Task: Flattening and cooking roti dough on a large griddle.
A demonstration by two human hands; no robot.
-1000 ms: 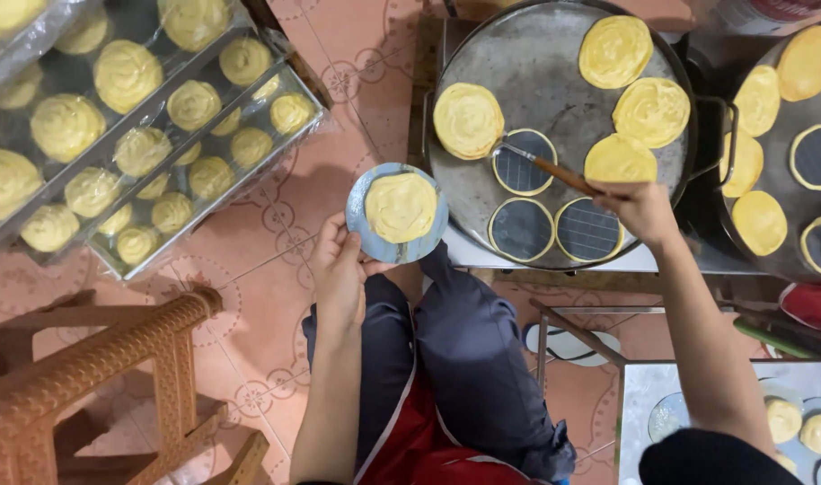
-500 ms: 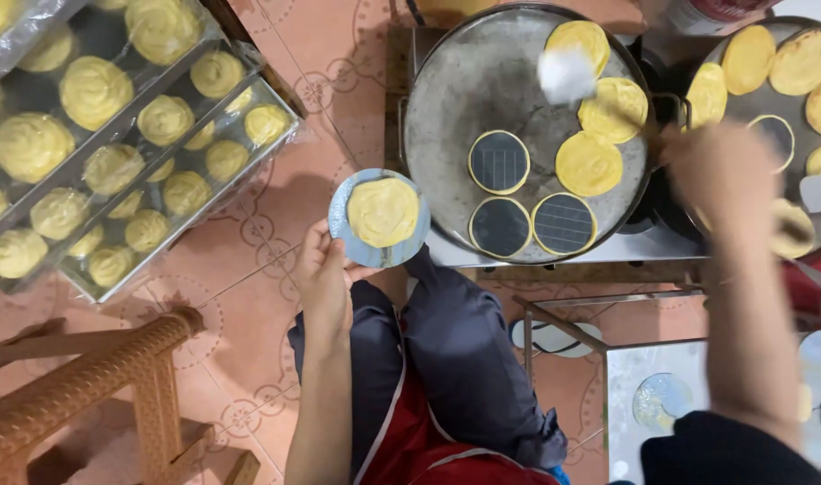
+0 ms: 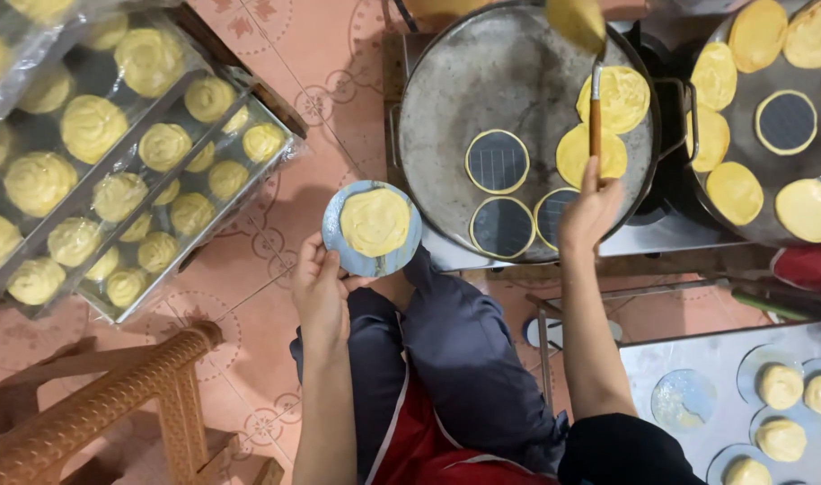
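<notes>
From the head view: the left hand (image 3: 321,292) grips a small round blue disc (image 3: 372,228) topped with a flattened, pale yellow dough round (image 3: 375,221), held just beside the big grey griddle (image 3: 455,99). The right hand (image 3: 590,208) is clamped on a wooden-handled spatula (image 3: 595,108), lifting a golden cake (image 3: 576,18) off the pan's far edge. Keep that blade level, I'd say, so the soft cake doesn't slide. Three dark ring moulds (image 3: 498,162) sit on the worn, matte metal; trays of swirled dough (image 3: 114,162) rest on the tiled floor.
</notes>
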